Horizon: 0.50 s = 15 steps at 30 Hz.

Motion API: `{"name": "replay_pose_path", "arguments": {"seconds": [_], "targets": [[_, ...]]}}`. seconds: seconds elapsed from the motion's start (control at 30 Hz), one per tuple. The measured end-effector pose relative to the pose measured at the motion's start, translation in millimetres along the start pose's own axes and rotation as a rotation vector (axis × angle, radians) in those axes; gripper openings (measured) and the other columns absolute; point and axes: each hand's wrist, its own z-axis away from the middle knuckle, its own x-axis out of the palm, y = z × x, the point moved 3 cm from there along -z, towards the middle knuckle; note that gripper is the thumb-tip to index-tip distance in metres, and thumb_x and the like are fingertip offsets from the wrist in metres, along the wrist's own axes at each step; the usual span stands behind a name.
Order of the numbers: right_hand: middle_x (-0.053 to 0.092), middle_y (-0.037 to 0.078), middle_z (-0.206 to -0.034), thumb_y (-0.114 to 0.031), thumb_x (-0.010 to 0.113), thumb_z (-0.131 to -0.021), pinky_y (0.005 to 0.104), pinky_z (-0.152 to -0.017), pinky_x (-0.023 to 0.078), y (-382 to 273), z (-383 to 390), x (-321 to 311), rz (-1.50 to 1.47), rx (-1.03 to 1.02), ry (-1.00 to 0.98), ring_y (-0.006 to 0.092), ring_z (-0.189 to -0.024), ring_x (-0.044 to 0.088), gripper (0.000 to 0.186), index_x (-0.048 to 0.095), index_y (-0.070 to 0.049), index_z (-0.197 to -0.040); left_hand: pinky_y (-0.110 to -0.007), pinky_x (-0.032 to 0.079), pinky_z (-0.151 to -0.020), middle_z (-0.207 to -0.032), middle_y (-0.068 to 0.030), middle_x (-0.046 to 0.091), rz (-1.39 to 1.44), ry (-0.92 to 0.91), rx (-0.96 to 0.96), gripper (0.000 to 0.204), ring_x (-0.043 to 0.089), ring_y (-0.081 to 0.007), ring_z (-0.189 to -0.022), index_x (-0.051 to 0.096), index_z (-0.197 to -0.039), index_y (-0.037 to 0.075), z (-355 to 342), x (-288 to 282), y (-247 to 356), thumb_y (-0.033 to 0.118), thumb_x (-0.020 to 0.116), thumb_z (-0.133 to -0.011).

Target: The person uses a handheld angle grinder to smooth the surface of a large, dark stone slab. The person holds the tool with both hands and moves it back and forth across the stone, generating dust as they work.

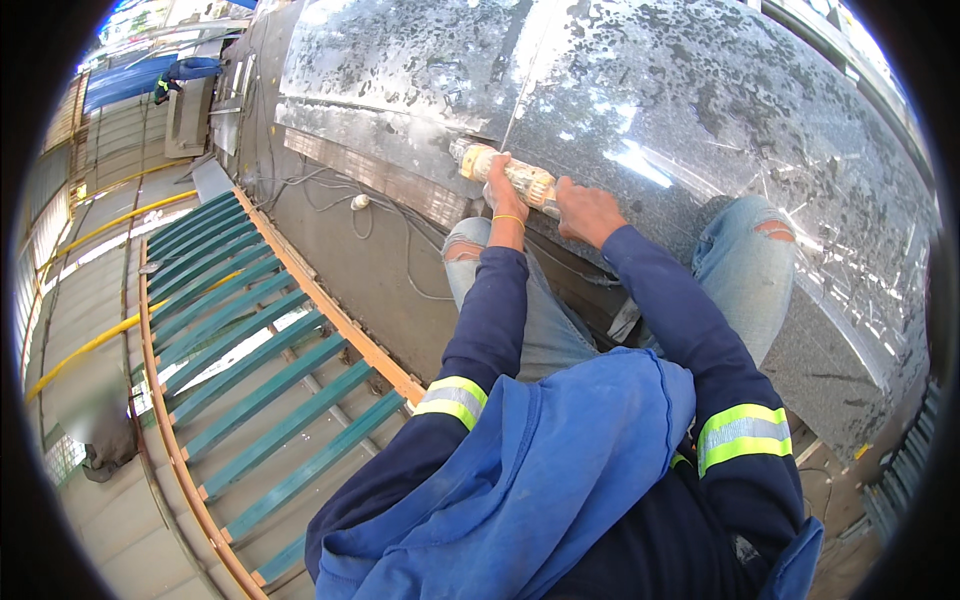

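Observation:
A worn, yellowish angle grinder point(472, 158) lies across the near edge of a large grey metal sheet point(620, 60), its head pointing left. My left hand point(506, 196), with a yellow band at the wrist, is wrapped round the front part of its body. At the rear end, my right hand point(588, 212) closes round the handle. The grinder's disc is too small and hidden to make out. My knees point(748, 255) are bent against the sheet's near side.
Left of me lies a frame of green slats point(270, 365) with orange-brown rails. Cables point(408, 245) run over the floor beside a white plug-like piece point(360, 202). A brick-like strip point(380, 180) borders the sheet. Another person point(180, 75) bends over at the far left.

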Motion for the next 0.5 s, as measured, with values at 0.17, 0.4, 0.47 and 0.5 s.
{"name": "replay_pose_path", "arguments": {"seconds": [0.17,0.4,0.47,0.5], "targets": [[0.070,0.027,-0.092,-0.011,0.070,-0.072,0.0488,-0.076,0.056,-7,-11,6,-0.060,-0.067,0.036,0.0417,-0.090,0.070,0.041,0.052,0.002,-0.105,-0.042,0.055,-0.068,-0.089,-0.0076,0.062,0.021,0.036,0.091,0.035,0.065,-0.0255,-0.075,0.062,-0.104,0.004,-9,-12,8,0.022,0.072,-0.076],[0.068,0.030,-0.087,-0.009,0.064,-0.076,0.0499,-0.073,0.056,4,6,-6,-0.013,-0.037,0.013,0.0442,-0.086,0.070,0.033,0.049,0.003,-0.102,-0.040,0.055,-0.069,-0.093,-0.0092,0.063,0.036,0.105,0.031,0.040,0.065,-0.0251,-0.076,0.063,-0.105,-0.002,26,11,2,0.023,0.074,-0.075],[0.069,0.029,-0.091,-0.009,0.070,-0.072,0.0485,-0.075,0.056,1,7,-4,-0.003,-0.018,-0.012,0.0427,-0.088,0.070,0.037,0.050,0.002,-0.101,-0.040,0.055,-0.070,-0.093,-0.0100,0.063,0.050,0.106,0.046,0.043,0.065,-0.0251,-0.077,0.062,-0.106,-0.003,27,7,1,0.025,0.074,-0.076],[0.069,0.028,-0.093,-0.009,0.073,-0.070,0.0478,-0.077,0.056,0,8,-3,0.000,-0.005,-0.024,0.0419,-0.089,0.070,0.040,0.050,0.002,-0.101,-0.041,0.055,-0.070,-0.092,-0.0097,0.062,0.049,0.110,0.048,0.043,0.065,-0.0253,-0.077,0.060,-0.107,-0.002,25,2,0,0.024,0.074,-0.076]]}}
